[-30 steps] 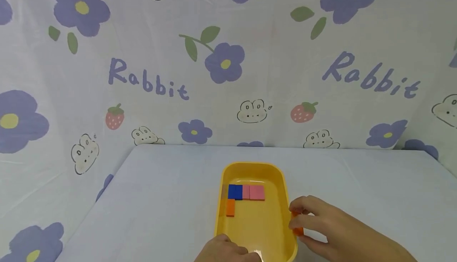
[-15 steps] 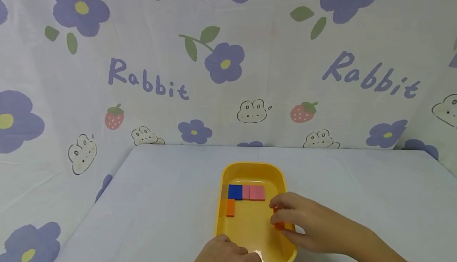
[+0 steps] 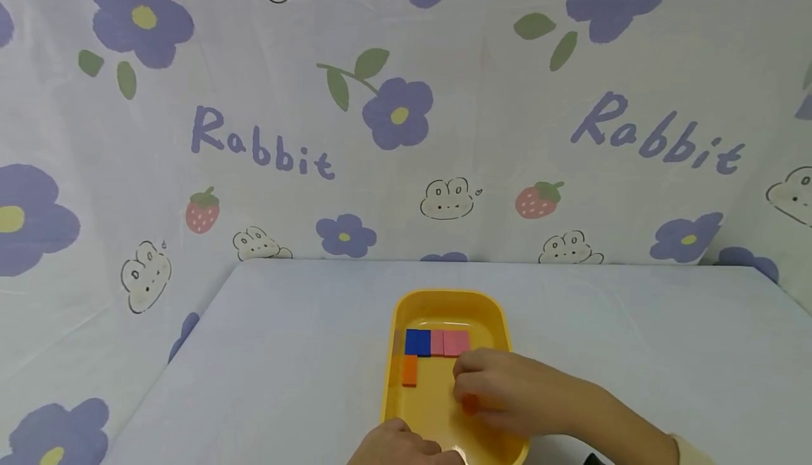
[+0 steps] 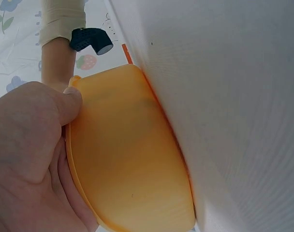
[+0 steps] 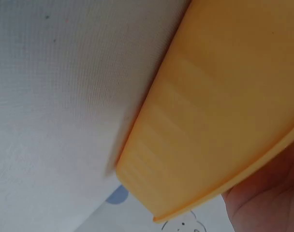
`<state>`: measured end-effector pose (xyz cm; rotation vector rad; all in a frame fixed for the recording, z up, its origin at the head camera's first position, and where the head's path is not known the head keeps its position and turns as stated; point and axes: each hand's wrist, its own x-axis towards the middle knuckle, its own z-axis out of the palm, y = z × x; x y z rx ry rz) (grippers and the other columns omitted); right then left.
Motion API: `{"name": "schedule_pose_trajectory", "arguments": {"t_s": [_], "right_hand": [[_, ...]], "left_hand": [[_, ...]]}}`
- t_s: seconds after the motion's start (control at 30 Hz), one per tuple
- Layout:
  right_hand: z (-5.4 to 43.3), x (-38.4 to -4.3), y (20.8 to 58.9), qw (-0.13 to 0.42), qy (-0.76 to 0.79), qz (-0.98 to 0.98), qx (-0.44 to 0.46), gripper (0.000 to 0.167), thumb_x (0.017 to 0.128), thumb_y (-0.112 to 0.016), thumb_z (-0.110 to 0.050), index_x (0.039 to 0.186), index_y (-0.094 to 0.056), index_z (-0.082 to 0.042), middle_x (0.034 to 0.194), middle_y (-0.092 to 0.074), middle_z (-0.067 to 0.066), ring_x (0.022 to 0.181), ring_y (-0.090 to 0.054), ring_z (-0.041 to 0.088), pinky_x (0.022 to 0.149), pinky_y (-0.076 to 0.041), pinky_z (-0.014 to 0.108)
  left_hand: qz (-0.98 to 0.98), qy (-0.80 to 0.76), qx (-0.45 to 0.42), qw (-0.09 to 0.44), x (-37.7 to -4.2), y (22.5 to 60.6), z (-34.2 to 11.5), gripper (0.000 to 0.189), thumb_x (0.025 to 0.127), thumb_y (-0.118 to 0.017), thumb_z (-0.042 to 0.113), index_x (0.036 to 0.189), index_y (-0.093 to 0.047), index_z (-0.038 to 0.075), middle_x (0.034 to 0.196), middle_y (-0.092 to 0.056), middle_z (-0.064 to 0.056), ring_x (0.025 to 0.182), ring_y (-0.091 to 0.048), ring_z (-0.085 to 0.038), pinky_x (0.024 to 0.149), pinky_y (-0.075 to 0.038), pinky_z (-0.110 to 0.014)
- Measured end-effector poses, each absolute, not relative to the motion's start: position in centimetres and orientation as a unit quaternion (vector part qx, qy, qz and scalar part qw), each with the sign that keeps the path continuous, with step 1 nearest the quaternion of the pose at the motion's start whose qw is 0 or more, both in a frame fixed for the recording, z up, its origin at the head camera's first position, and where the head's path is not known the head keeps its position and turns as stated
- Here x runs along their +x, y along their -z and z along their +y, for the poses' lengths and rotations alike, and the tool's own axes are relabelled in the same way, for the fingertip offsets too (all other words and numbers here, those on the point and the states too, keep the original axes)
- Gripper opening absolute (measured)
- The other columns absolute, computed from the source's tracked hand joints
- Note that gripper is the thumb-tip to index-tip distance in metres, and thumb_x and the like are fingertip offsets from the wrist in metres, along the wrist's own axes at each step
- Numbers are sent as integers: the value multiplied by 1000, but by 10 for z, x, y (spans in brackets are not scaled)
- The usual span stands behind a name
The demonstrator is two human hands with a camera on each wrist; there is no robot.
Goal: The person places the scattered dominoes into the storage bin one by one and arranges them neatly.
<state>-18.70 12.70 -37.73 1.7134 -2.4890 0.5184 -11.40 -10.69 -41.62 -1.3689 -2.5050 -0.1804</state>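
A yellow plastic tray (image 3: 450, 293) stands on the table. Against its inner left side lie a blue tile (image 3: 417, 342), pink tiles (image 3: 450, 343) in a row with it, and an orange tile (image 3: 409, 370) just below the blue. My right hand (image 3: 523, 391) is over the tray's right half, pinching a small orange piece (image 3: 470, 404) mostly covered by the fingers. At the near left corner my left hand (image 3: 406, 445) grips the rim; in the left wrist view, its thumb (image 4: 72, 104) lies at the rim. The right wrist view shows the tray's outer wall (image 5: 200, 106) and little of the hand.
White cloth covers the table (image 3: 304, 352), with a patterned curtain (image 3: 488, 134) behind it. A thin orange strip (image 4: 127, 53) shows beyond the tray in the left wrist view. A black camera (image 4: 91, 39) sits on the right wrist.
My right hand has moved left from outside the tray's right rim to inside it, carrying the orange piece. The left hand has kept its hold, and the tiles in the tray lie as before.
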Motion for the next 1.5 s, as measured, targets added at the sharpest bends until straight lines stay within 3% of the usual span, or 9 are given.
{"name": "schedule_pose_trajectory", "arguments": {"t_s": [0.13,0.47,0.77,0.97,1.1,1.33,1.5], "right_hand": [[120,-191,382,42,-152,-802,576,14,86,-77,-12,92,-66,-20,97,-55,-7,88,-53,8,83,-46,17],[101,-198,384,-34,-136,-819,557,4,92,-73,-18,92,-70,-20,88,-54,-11,82,-50,4,79,-44,15],[93,-201,388,0,-112,-817,566,6,91,-73,-17,89,-68,-21,90,-56,-10,82,-50,5,78,-43,13],[97,-200,389,0,-113,-817,566,4,92,-73,-18,96,-73,-19,101,-64,-7,94,-57,7,87,-47,18],[103,-195,389,18,-121,-803,584,7,92,-73,-18,99,-73,-18,104,-67,-6,98,-60,8,90,-48,21],[106,-185,383,-53,-137,-815,560,11,93,-71,-18,104,-73,-16,98,-66,-11,88,-58,2,87,-48,17],[104,-184,385,-52,-136,-811,566,11,93,-71,-16,103,-73,-17,105,-67,-9,96,-60,3,90,-48,20]], "left_hand": [[-865,68,-474,148,-114,417,-107,20,85,-73,43,84,-55,33,58,-28,22,47,-19,8,55,-18,-11],[-868,79,-475,121,-114,415,-107,17,88,-70,44,88,-57,32,60,-31,23,48,-23,10,55,-19,-10],[-868,95,-477,102,-115,412,-107,16,90,-68,44,89,-59,31,60,-36,23,49,-25,10,54,-22,-11],[-869,97,-475,98,-115,412,-106,15,91,-67,45,91,-60,31,62,-42,24,50,-29,11,55,-22,-11],[-871,75,-473,112,-115,412,-106,17,90,-68,45,88,-59,31,60,-38,23,49,-27,10,54,-21,-11],[-875,71,-462,123,-113,413,-105,21,87,-72,44,83,-55,30,56,-26,21,47,-22,8,53,-20,-12],[-872,63,-468,129,-114,415,-107,21,85,-73,43,83,-56,31,58,-28,21,48,-24,9,55,-19,-12]]}}
